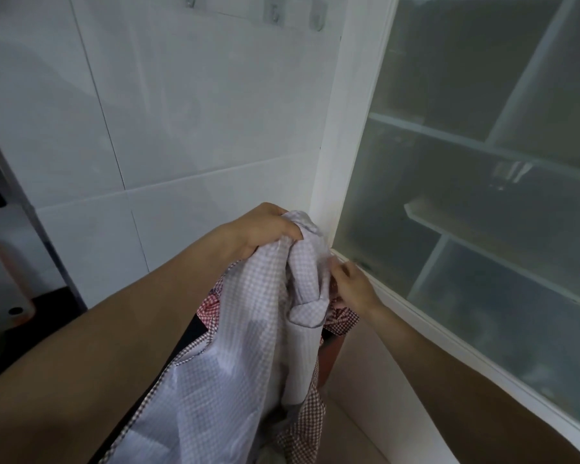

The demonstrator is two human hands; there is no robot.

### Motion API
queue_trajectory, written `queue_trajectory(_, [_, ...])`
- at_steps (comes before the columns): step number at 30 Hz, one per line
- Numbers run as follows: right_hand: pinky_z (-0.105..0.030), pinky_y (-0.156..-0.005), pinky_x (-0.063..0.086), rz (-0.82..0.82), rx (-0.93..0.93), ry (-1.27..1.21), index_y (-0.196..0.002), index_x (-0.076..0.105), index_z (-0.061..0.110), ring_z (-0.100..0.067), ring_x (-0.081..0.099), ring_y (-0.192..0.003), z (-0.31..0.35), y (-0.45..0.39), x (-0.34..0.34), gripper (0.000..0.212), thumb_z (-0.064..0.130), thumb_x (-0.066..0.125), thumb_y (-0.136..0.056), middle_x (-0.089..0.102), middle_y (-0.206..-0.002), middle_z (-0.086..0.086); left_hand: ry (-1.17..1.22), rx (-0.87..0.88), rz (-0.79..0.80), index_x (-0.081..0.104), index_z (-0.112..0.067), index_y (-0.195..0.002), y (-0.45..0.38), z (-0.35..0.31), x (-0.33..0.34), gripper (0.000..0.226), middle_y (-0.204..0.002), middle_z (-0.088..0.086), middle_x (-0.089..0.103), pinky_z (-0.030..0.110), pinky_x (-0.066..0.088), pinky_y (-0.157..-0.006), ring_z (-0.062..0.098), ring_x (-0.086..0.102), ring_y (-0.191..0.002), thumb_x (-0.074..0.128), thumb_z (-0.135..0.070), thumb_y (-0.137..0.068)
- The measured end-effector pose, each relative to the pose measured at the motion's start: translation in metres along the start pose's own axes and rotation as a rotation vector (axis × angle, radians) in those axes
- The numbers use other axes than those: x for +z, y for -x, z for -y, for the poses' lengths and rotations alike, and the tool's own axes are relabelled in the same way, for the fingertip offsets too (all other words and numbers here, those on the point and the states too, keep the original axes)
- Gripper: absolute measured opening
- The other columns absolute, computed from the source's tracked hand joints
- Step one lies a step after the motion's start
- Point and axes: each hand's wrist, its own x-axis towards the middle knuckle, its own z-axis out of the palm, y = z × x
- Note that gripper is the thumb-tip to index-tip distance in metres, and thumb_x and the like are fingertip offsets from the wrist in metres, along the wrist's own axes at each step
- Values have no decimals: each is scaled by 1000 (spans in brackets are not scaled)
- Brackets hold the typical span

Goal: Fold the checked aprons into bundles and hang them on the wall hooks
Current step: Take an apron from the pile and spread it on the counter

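Presently, nearest the camera, two bare forearms run up from the lower corners of the frame and meet at centre. The pale checked apron (238,346) hangs in loose folds from centre frame down to the lower edge, its upper part gathered into a thick roll. The left hand (262,229) has its grip clenched round the top of that roll, fingers curled over the cloth. The right hand (352,286), just right of centre, pinches the apron's side with thumb and fingertips. A red checked apron (302,426) shows behind and below the pale one, its edges visible beside the right wrist and at lower centre. Further back stands a white tiled wall (168,105). Clear wall hooks (274,15) sit along the upper edge, bare. A frosted glass cabinet (476,162) fills the right side.
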Motion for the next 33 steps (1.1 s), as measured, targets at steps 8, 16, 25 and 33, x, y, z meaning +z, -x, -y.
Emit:
queue_trajectory(8, [-30, -100, 52, 463, 18, 53, -108, 71, 32, -10, 68, -110, 9, 19, -27, 50, 59, 82, -68, 73, -117, 9, 45, 85, -104, 74, -3, -99, 3, -1, 10, 16, -96, 13, 74, 30, 57, -76, 21, 70, -80, 73, -8, -84])
queue_trajectory(16, [-27, -71, 37, -532, -62, 360, -90, 68, 3, -27, 63, -91, 57, -28, -118, 6, 2, 67, -84, 65, -82, -12, -247, 33, 96, 71, -6, -96, 17, 16, 28, 13, -94, 9, 72, 34, 58, -75, 20, 67, -79, 69, -15, -88])
queue_trajectory(25, [-42, -67, 49, -204, -476, 571, -85, 67, -13, -32, 65, -75, 151, -29, -83, 34, 19, 57, -90, 67, -84, -31, 89, 57, 493, 40, -14, -149, 30, 16, 66, 78, -140, -2, 58, 36, 39, -113, 16, 55, -128, 78, -30, -82])
queue_trajectory(33, [-25, -60, 39, 178, -364, 559, -58, 57, 15, -6, 45, -58, 134, -19, -45, 29, 4, 68, -82, 55, -62, -1, 368, 70, -96, 67, 3, -115, 23, 17, 42, 43, -107, 11, 74, 33, 59, -84, 23, 72, -97, 75, -29, -87])
